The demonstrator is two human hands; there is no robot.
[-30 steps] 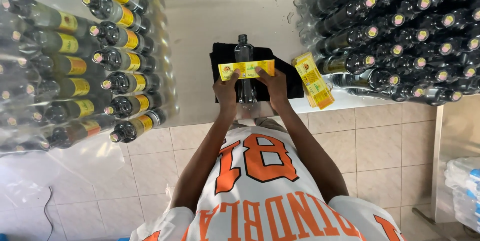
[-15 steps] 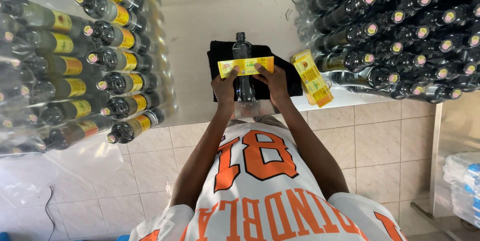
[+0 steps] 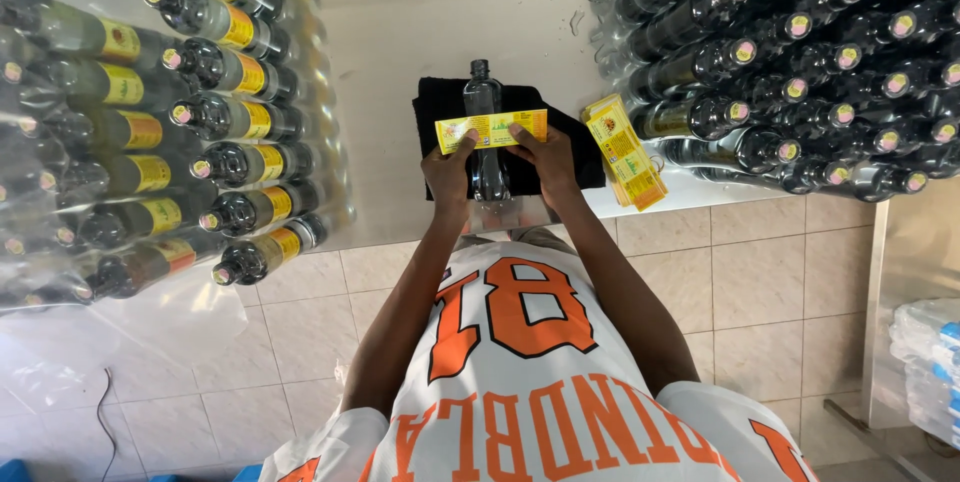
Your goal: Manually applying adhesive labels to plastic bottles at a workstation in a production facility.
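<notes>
I read this as the labelling step: my left hand [image 3: 447, 174] and right hand [image 3: 543, 157] each pinch one end of a yellow label [image 3: 492, 130], fingers pressed together on its lower edge, and hold it stretched flat across a dark bottle [image 3: 485, 132]. The bottle lies on a black cloth [image 3: 585, 157] at the near edge of the table [image 3: 440, 12], about midway between its left and right sides. Its long axis runs straight away from me, cap toward the far edge and base toward my body, while the label's long axis crosses it at right angles, left to right. As I judge it, the next move calls for keeping the strip square to the bottle, then pressing its middle down and wrapping both ends round without a crease. A stack of spare labels [image 3: 625, 152] lies just beside the cloth on the right. Labelled bottles [image 3: 200, 112] under clear wrap fill the left side of the table; unlabelled bottles [image 3: 800, 52] crowd the right side.
</notes>
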